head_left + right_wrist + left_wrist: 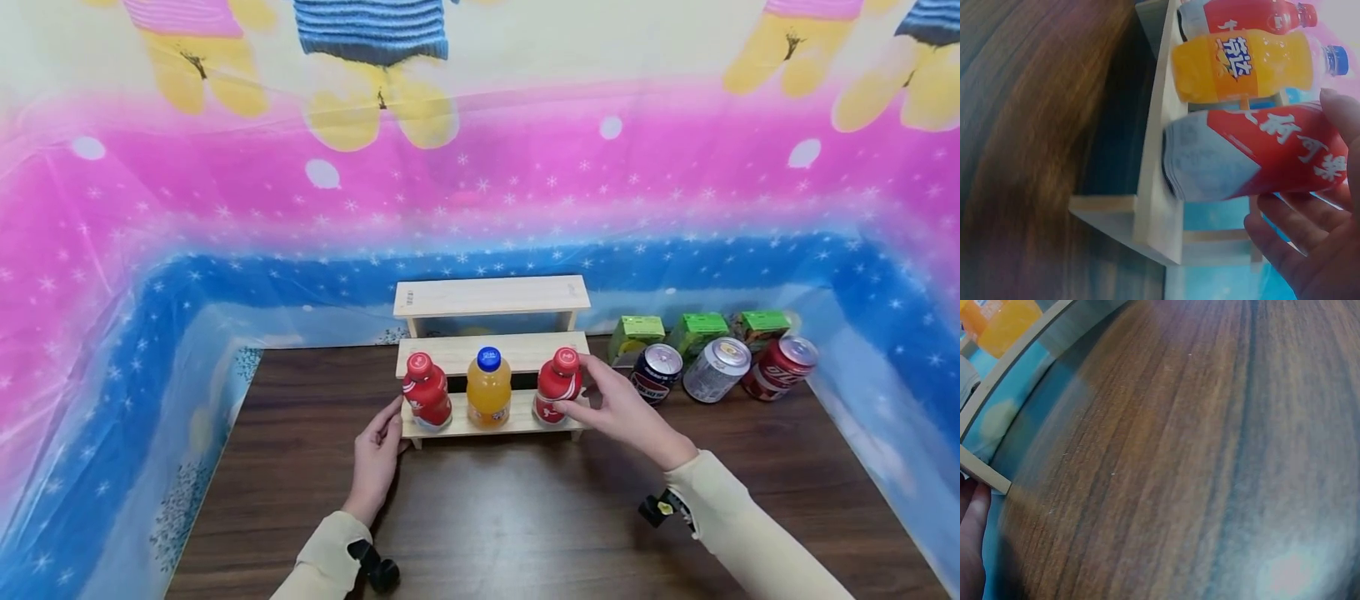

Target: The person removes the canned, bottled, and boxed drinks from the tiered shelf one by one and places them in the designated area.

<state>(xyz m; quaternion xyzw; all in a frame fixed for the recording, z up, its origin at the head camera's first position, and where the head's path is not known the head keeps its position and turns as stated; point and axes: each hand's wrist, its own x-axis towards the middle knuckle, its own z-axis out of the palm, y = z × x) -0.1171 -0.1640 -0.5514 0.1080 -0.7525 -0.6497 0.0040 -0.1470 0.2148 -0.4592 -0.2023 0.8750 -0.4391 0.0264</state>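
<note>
My right hand [626,411] holds the right red-capped drink bottle [552,390] between thumb and fingers. In the right wrist view this bottle [1241,153], red and pale with white lettering, has its base on the lowest step of a wooden tiered stand [517,427]. An orange soda bottle [489,392] with a blue cap stands mid-step. Another red bottle [429,396] is upright at the left end. My left hand [375,458] touches the stand's left end with its fingers, beside that bottle. The left wrist view shows fingers [977,515] against the stand's end board [988,475].
To the right of the stand, three cans, dark [655,375], silver [716,371] and red [780,368], stand before three green cartons [697,333]. A printed cloth [480,200] hangs behind and around the dark wooden table [480,533].
</note>
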